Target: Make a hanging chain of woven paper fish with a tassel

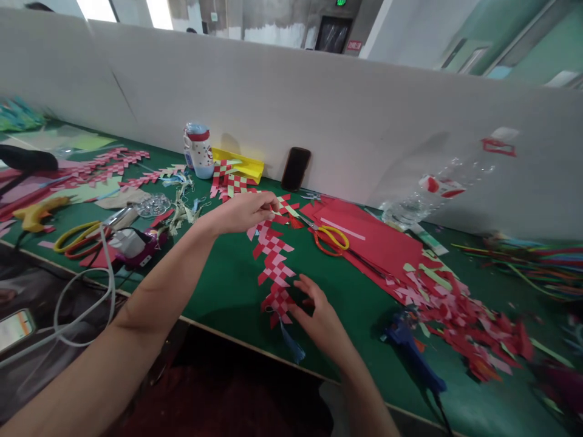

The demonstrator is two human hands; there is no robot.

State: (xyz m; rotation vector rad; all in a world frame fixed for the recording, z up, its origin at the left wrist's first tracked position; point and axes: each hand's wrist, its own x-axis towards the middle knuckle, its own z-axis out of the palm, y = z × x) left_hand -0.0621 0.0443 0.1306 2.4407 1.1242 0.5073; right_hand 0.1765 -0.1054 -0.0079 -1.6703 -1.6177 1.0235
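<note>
A woven red and pink paper strip (pixel 274 260) with pointed edges hangs down the green table, a blue tassel (pixel 291 343) at its lower end. My left hand (pixel 248 212) is at the strip's upper end, fingers pinched together; what they grip is too small to make out. Beside the lower end is my right hand (pixel 319 312), its fingers apart and thumb near the strip's edge. Behind my left hand lie woven red and green paper pieces (pixel 234 182). Scissors with yellow and orange handles (pixel 332 238) lie to the right of the strip.
Red paper sheets (pixel 373 237), paper scraps (pixel 464 321) and a blue glue gun (pixel 414 352) lie on the right. A plastic bottle (pixel 441 185), phone (pixel 296 168) and cup (pixel 199 150) stand at the partition. Left are a yellow glue gun (pixel 39 213) and a power socket (pixel 141 246).
</note>
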